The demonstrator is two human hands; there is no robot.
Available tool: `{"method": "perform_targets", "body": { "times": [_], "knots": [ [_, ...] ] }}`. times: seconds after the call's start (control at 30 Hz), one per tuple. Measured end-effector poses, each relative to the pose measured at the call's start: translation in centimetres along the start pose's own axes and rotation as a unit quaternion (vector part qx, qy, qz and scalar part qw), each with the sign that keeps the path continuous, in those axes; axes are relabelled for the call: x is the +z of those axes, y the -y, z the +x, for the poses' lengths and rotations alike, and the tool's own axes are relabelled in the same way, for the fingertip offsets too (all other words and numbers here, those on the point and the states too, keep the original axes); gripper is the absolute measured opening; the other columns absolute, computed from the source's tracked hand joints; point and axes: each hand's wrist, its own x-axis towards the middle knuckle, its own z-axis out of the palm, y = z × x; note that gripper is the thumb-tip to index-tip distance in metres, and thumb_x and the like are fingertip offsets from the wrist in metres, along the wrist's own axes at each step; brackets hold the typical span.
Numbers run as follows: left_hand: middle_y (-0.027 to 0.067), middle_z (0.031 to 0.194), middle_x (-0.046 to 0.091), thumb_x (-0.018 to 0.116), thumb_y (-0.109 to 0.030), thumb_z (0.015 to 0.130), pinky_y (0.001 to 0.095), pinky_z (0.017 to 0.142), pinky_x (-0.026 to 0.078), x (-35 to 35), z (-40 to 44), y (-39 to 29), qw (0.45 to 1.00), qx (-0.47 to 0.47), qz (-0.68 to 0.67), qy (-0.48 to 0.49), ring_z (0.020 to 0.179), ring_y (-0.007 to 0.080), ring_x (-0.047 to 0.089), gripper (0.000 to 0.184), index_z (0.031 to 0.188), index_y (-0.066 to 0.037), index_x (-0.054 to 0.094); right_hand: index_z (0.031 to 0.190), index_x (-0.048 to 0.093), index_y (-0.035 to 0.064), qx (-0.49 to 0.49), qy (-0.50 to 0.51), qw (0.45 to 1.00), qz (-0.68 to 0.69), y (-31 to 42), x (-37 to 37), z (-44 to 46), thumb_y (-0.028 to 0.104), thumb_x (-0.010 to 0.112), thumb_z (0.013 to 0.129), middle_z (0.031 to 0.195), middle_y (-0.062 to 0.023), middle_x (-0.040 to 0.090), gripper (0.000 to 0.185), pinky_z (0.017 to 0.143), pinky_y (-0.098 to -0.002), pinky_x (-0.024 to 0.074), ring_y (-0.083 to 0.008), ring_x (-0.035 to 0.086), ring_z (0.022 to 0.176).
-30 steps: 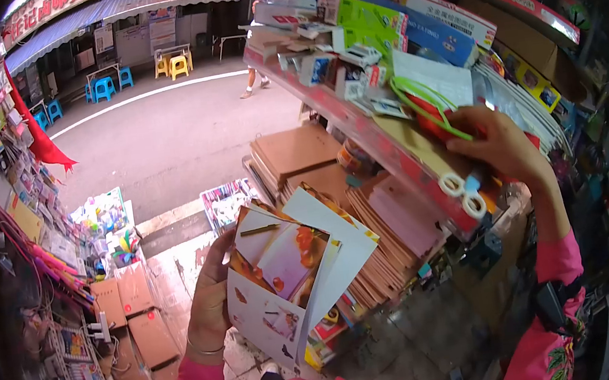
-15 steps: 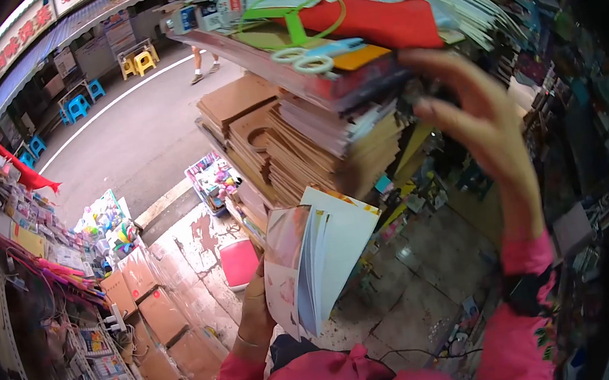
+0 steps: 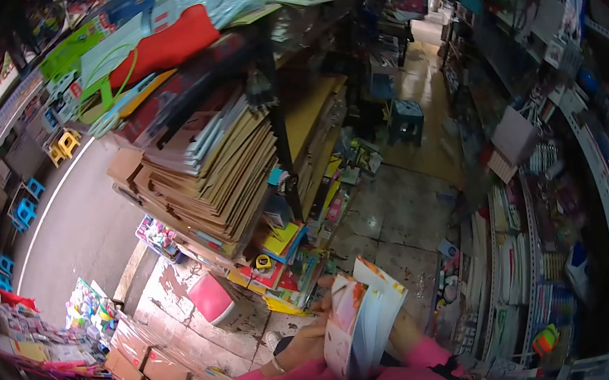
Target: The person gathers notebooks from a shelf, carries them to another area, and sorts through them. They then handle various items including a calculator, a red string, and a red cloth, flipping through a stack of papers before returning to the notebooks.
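Low in the middle, close to my body, I see a booklet (image 3: pixel 349 322) with a pinkish-orange patterned cover and white pages fanned apart. It stands tilted, its pages spread toward the right. My left hand (image 3: pixel 310 337) grips it by the left edge, fingers closed round the cover. A thin bracelet circles that wrist. On the other side, my right hand (image 3: pixel 404 334) is close against the booklet's back. The pages cover its fingers, so whether it grips the paper cannot be made out.
Stacked brown cardboard (image 3: pixel 205 195) fills the shelf ahead, with a red bag (image 3: pixel 170 42) and green scissors-like items above. A pink stool (image 3: pixel 211 298) stands on the tiled floor. Packed shelves (image 3: pixel 510 263) line the right. Cardboard boxes (image 3: pixel 163 374) sit lower left; the street lies beyond.
My view has swung right, toward the shop's inner aisle. My right hand has come down from the shelf stack to the booklet. The booklet stays in my left hand.
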Motion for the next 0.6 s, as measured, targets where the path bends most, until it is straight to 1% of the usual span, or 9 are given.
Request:
{"method": "perform_targets", "body": {
  "times": [0.1,0.17,0.23,0.27,0.3,0.37,0.43,0.47,0.6],
  "knots": [
    [0.0067,0.124,0.05,0.05,-0.006,0.091,0.0341,0.098,0.04,-1.1,0.3,1.0,0.993,-0.115,0.015,0.027,0.114,0.0189,0.05,0.039,0.128,-0.009,0.039,0.135,0.035,0.0014,-0.002,-0.009,1.0,0.012,-0.3,-2.2,-3.5,0.025,0.063,0.087,0.126,-0.0146,0.049,0.06,0.092,-0.0302,0.0462,-0.0202,0.053,0.112],
    [0.0072,0.123,0.051,0.051,-0.009,0.092,0.0339,0.096,0.042,0.4,1.0,0.6,0.988,-0.14,0.067,0.015,0.112,0.0187,0.052,0.04,0.129,-0.004,0.039,0.134,0.036,0.0012,-0.012,-0.015,1.0,0.015,0.1,-2.1,-4.6,0.024,0.062,0.087,0.125,-0.0145,0.05,0.058,0.092,-0.0302,0.0464,-0.02,0.054,0.111],
    [0.0082,0.126,0.051,0.052,-0.017,0.094,0.0334,0.098,0.041,-1.6,1.8,-0.6,0.943,-0.181,0.275,-0.056,0.115,0.0197,0.051,0.044,0.133,-0.001,0.037,0.127,0.041,-0.0009,-0.143,-0.167,0.976,0.002,1.1,0.5,-6.1,0.019,0.056,0.092,0.114,-0.0109,0.056,0.043,0.092,-0.0328,0.0466,-0.0199,0.057,0.103],
    [0.0111,0.13,0.049,0.048,-0.031,0.096,0.035,0.103,0.036,-1.9,2.4,-0.9,0.944,-0.098,0.31,-0.06,0.121,0.0217,0.047,0.053,0.137,-0.001,0.034,0.127,0.041,-0.0017,-0.161,-0.213,0.964,-0.02,1.8,2.0,-6.1,0.016,0.058,0.09,0.114,-0.0109,0.055,0.044,0.091,-0.0315,0.0458,-0.0181,0.057,0.102],
    [0.0133,0.136,0.044,0.042,-0.044,0.096,0.037,0.107,0.031,-2.0,2.6,-1.9,0.96,-0.107,0.254,-0.042,0.125,0.0236,0.043,0.061,0.138,-0.001,0.031,0.127,0.041,-0.0017,-0.16,-0.219,0.962,-0.016,2.1,2.0,-6.0,0.016,0.058,0.09,0.114,-0.0109,0.055,0.044,0.091,-0.0315,0.0458,-0.0181,0.057,0.102],
    [0.0138,0.138,0.041,0.037,-0.051,0.095,0.0384,0.108,0.03,-0.9,3.0,-2.5,0.989,-0.079,0.094,0.085,0.127,0.0249,0.041,0.067,0.139,-0.001,0.03,0.131,0.037,-0.0036,-0.141,-0.334,0.902,-0.235,2.3,1.4,-6.2,0.011,0.061,0.088,0.114,-0.0115,0.054,0.052,0.089,-0.0302,0.0451,-0.0164,0.055,0.103],
    [0.0132,0.141,0.038,0.04,-0.05,0.094,0.039,0.109,0.029,1.0,4.3,-1.4,0.97,0.001,0.238,0.043,0.129,0.0261,0.039,0.068,0.139,0.0,0.029,0.133,0.035,-0.0044,-0.133,-0.353,0.881,-0.287,2.1,1.4,-5.6,0.01,0.063,0.086,0.114,-0.0118,0.055,0.056,0.088,-0.0293,0.0451,-0.0155,0.055,0.102],
    [0.0111,0.138,0.042,0.053,-0.058,0.084,0.0425,0.108,0.03,0.2,4.5,-1.3,0.955,-0.001,0.295,-0.031,0.128,0.0257,0.04,0.078,0.138,-0.005,0.033,0.134,0.033,-0.0051,-0.136,-0.355,0.857,-0.349,1.9,1.0,-5.6,0.009,0.064,0.084,0.114,-0.0121,0.055,0.061,0.087,-0.0284,0.0452,-0.0146,0.055,0.101],
    [0.0103,0.131,0.049,0.054,-0.043,0.091,0.0397,0.103,0.038,0.0,6.5,-1.6,0.978,-0.036,0.195,-0.058,0.12,0.0238,0.048,0.062,0.137,-0.006,0.035,0.135,0.033,-0.0039,-0.121,-0.316,0.884,-0.322,4.2,-0.1,-5.0,0.011,0.066,0.083,0.109,-0.0095,0.059,0.064,0.075,-0.0243,0.0478,-0.0112,0.058,0.091]
  ]
}}
